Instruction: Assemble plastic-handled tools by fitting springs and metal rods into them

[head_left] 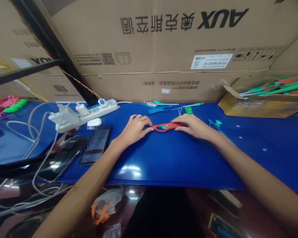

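A red lighter handle (169, 126), long-necked lighter style with a finger loop and a green trigger, lies level between my two hands just above or on the blue table. My left hand (137, 128) pinches its loop end between thumb and fingers. Around the other end, my right hand (194, 126) is closed and hides that tip. Beyond them lie a blue lighter handle (160, 109), a thin metal rod with a green part (155, 103) and a green piece (188, 110). Right of my right hand is a thin blue part (216, 125), partly covered by my forearm.
An open carton (260, 107) of red and green lighters stands at the right. Large cardboard boxes (139, 43) wall off the back. On the left are a power strip (89, 115) with chargers, a white case (94, 122), a phone (96, 145) and loose cables. Small scraps dot the blue table (173, 162).
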Tool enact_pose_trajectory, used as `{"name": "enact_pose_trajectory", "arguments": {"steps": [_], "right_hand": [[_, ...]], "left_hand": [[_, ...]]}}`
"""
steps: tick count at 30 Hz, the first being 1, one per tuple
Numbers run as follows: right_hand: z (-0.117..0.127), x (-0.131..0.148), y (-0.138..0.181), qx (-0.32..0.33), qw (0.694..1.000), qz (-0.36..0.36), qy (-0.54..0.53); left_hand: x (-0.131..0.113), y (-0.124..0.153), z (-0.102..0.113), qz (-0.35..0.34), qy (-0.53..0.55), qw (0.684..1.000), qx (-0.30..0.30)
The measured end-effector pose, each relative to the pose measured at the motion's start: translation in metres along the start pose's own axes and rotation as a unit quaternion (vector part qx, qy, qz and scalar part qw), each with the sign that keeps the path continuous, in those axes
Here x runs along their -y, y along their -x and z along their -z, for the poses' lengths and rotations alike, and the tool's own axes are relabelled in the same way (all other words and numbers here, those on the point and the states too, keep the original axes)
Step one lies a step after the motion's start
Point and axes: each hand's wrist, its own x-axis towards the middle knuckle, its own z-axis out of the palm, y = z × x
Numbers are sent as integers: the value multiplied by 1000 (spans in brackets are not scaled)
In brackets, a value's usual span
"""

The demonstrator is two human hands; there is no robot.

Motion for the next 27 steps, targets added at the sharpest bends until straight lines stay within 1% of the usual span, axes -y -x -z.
{"name": "enact_pose_trajectory", "arguments": {"steps": [5, 11, 17, 22, 27], "right_hand": [[-1, -1, 0, 4, 1000, -4, 4], [2, 0, 0, 8, 1000, -4, 5], [0, -1, 0, 13, 1000, -2, -12], [0, 0, 0, 12, 1000, -2, -18], [1, 1, 0, 15, 1000, -4, -8]], "left_hand": [[-1, 0, -2, 6, -12, 1000, 7], [-3, 0, -2, 15, -10, 1000, -2], [-3, -1, -5, 9, -15, 1000, 7], [-2, -1, -8, 18, -15, 1000, -6], [0, -1, -8, 5, -5, 1000, -12]]}}
